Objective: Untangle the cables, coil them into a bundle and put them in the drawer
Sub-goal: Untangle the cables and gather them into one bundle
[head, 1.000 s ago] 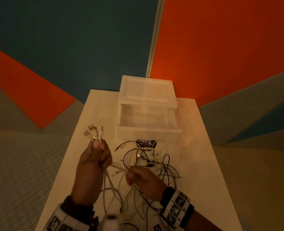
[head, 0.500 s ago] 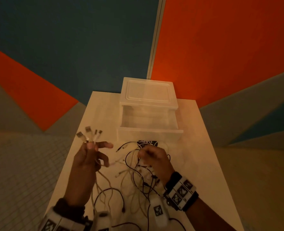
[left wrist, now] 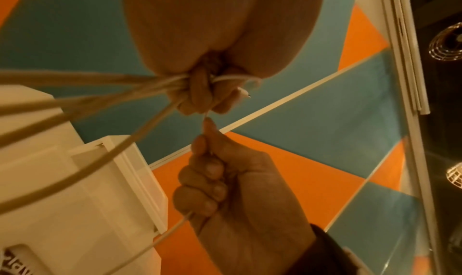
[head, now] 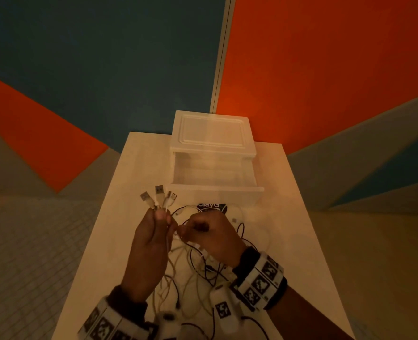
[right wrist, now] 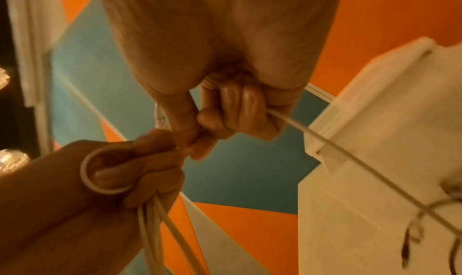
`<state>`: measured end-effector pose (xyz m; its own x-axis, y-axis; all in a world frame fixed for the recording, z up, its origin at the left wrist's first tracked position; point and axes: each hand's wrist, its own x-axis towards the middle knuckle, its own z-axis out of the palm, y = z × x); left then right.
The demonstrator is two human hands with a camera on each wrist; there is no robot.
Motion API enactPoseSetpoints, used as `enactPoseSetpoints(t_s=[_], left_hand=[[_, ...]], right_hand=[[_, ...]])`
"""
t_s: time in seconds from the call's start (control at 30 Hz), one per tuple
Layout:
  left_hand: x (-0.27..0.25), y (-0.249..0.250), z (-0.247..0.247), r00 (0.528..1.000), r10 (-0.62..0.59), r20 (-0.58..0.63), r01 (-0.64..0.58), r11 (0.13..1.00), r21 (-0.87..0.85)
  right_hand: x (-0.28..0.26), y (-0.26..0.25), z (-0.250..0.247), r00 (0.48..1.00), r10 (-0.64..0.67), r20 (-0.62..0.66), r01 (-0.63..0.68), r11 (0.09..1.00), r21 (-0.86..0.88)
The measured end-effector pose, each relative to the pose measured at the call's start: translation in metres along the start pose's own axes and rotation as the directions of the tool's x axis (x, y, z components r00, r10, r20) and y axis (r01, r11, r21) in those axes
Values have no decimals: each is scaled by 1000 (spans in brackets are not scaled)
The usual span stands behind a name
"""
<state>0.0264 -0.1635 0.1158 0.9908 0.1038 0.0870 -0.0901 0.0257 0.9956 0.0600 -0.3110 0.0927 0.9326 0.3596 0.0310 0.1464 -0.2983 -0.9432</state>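
My left hand [head: 155, 231] is raised over the table and grips several white cables, whose USB plugs [head: 157, 196] stick up above its fingers. The cables [left wrist: 82, 99] trail from that fist toward the table. My right hand [head: 203, 231] sits close beside it, fingers curled round one white cable [right wrist: 325, 141], its thumb and forefinger almost touching the left hand's fingers. A tangle of white and black cables [head: 203, 266] lies on the table under both hands. The white plastic drawer [head: 214, 179] stands pulled open behind them, nothing visible inside.
The drawer unit [head: 211, 133] stands at the far end of the narrow white table [head: 288, 241], against an orange and teal wall. A black label [head: 209, 207] lies just before the drawer front. Tiled floor drops away on the left.
My right hand has come up and to the left from the tangle, bringing a white cable end to the left hand. The left fingers have closed round the bundle again.
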Motion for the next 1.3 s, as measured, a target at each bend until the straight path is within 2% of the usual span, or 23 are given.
enactPoseSetpoints(t_s=[0.1,0.2,0.3,0.37,0.47,0.53,0.6,0.67,0.8,0.9,0.97,1.03,1.1,1.2,1.27,1.3], left_hand=[[6,4,-6,999,12,-31,-13,999,-36],[16,18,-32,989,26,-145,-57,974,-220],[22,37,-52,979,89,-183,-146,934,-326],[22,40,-50,981,116,-155,-160,939,-305],[21,22,-30,997,68,-21,-70,989,-133],[20,5,-13,1000,-6,30,9,998,-69],[18,-4,1,999,-30,37,33,994,-105],[15,-5,8,1000,27,10,-26,998,-57],[14,-4,13,995,102,-18,-103,992,-71],[11,-5,22,997,76,-16,-77,989,-126],[11,-5,21,998,48,-50,-54,991,-121],[13,3,13,994,79,-78,-91,981,-170],[17,23,1,992,101,-80,-124,919,-373],[27,43,-22,982,175,-69,-177,736,-653],[41,44,-42,975,213,62,-64,540,-839],[50,47,-49,976,209,57,-57,503,-862]], right_hand=[[0,23,-7,992,61,108,-66,997,40],[-7,74,-19,976,175,131,-161,981,-111],[-17,127,-25,945,323,52,-308,931,-195],[-15,137,-24,941,332,-68,-339,924,-179],[2,96,-24,944,248,-216,-261,965,-33],[8,52,-24,965,120,-234,-105,992,74],[7,11,-20,980,-36,-196,35,999,-10],[1,-8,-13,986,-119,-118,106,988,-113],[-4,-9,-4,991,-94,-92,82,988,-132],[-3,-9,-5,996,-40,-74,36,998,-51],[-3,-6,-7,999,-38,-17,37,998,-45],[-4,12,-10,998,-17,69,19,999,-40],[-6,39,-12,992,35,120,-29,998,-52],[-12,93,-17,977,183,109,-175,981,-80],[-15,123,-18,961,269,66,-259,957,-129],[-15,135,-17,955,291,48,-281,947,-158]])
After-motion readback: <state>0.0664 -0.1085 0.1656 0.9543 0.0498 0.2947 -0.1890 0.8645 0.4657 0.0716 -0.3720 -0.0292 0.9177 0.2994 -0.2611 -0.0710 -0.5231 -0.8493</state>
